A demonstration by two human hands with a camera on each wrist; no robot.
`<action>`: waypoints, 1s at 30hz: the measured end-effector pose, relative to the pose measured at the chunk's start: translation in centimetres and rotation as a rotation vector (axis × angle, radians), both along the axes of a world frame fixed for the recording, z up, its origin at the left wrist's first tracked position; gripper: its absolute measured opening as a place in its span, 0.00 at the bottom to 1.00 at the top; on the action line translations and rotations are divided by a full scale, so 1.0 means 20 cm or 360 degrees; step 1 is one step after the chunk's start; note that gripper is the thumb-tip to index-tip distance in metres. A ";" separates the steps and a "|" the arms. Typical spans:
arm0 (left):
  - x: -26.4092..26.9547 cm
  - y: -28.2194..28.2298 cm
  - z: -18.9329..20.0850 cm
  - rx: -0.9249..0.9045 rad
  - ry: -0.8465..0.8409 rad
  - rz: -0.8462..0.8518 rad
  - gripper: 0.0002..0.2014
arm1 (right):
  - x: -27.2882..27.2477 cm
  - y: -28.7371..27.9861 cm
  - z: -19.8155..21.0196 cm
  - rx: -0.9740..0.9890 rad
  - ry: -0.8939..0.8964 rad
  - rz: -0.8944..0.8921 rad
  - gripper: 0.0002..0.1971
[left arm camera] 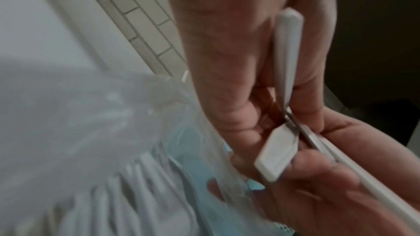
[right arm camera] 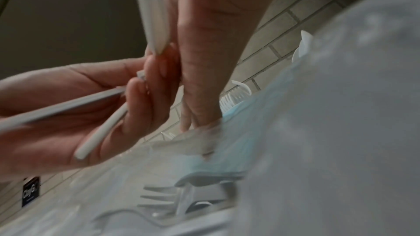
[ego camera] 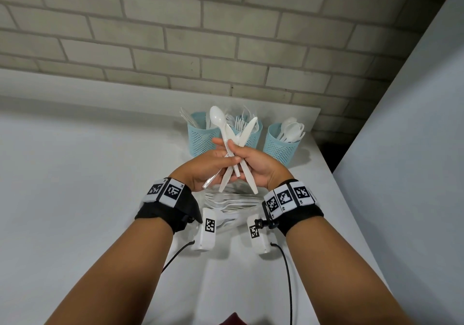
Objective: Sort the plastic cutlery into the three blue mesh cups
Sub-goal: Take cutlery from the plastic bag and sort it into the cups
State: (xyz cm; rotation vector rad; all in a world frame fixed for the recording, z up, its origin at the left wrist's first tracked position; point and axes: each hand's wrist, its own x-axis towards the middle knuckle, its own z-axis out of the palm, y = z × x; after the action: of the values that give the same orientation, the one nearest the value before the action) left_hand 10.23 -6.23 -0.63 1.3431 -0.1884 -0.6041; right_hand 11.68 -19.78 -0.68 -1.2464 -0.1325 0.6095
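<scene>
Both hands meet above the white table (ego camera: 75, 174), holding one crossed bundle of white plastic cutlery. My left hand (ego camera: 213, 161) grips several handles. My right hand (ego camera: 247, 160) pinches the bundle with its thumb across it. A spoon (ego camera: 217, 118) and a knife (ego camera: 249, 127) stick up from the bundle. Behind stand three blue mesh cups: the left cup (ego camera: 200, 139) with knives, the middle cup (ego camera: 252, 137) with forks, the right cup (ego camera: 281, 146) with spoons. Handle ends (left arm camera: 274, 156) (right arm camera: 97, 132) show in the wrist views. Loose forks (ego camera: 231, 201) (right arm camera: 159, 198) lie below the hands.
A grey brick wall (ego camera: 226, 36) runs behind the cups. A white panel (ego camera: 414, 149) stands at the right, with a dark gap (ego camera: 329, 154) beside the table's right edge. White tagged camera units (ego camera: 208, 229) with black cables hang under both wrists.
</scene>
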 end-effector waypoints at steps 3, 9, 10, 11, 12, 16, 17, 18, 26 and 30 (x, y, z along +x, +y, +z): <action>0.00 0.01 0.02 0.0165 -0.0069 -0.0094 0.07 | 0.01 0.00 0.00 -0.0040 -0.0092 -0.0122 0.12; -0.01 0.04 0.05 0.0267 -0.0090 -0.0113 0.08 | 0.03 0.00 0.01 0.0026 -0.0229 -0.0485 0.15; -0.01 0.04 0.05 0.0271 -0.0085 -0.0112 0.08 | 0.03 0.01 0.01 0.0096 -0.0215 -0.0538 0.18; -0.01 0.05 0.05 0.0275 -0.0081 -0.0107 0.08 | 0.03 0.02 0.01 0.0126 -0.0215 -0.0585 0.20; -0.01 0.05 0.05 0.0277 -0.0072 -0.0095 0.08 | 0.03 0.03 0.01 0.0102 -0.0222 -0.0616 0.21; -0.02 0.07 0.03 0.0211 0.0008 -0.0048 0.08 | 0.06 0.03 0.01 -0.0224 -0.0285 -0.0668 0.19; -0.02 0.07 0.02 0.0174 0.0028 -0.0046 0.08 | 0.06 0.03 0.02 -0.0302 -0.0323 -0.0693 0.20; -0.03 0.07 0.02 0.0149 0.0043 -0.0045 0.08 | 0.06 0.02 0.02 -0.0374 -0.0366 -0.0730 0.22; -0.03 0.08 0.02 0.0288 0.0039 -0.0069 0.07 | 0.12 -0.05 0.01 -0.0258 -0.0332 -0.1333 0.27; -0.02 0.09 0.02 0.0315 -0.0003 -0.0059 0.07 | 0.11 -0.04 0.03 -0.0459 -0.0391 -0.0802 0.21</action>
State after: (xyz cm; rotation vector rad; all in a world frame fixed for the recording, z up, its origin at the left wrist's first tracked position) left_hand 9.76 -4.37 -0.22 1.5340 -0.1581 -0.6662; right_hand 13.80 -20.63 -0.16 -1.5613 0.0698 0.0361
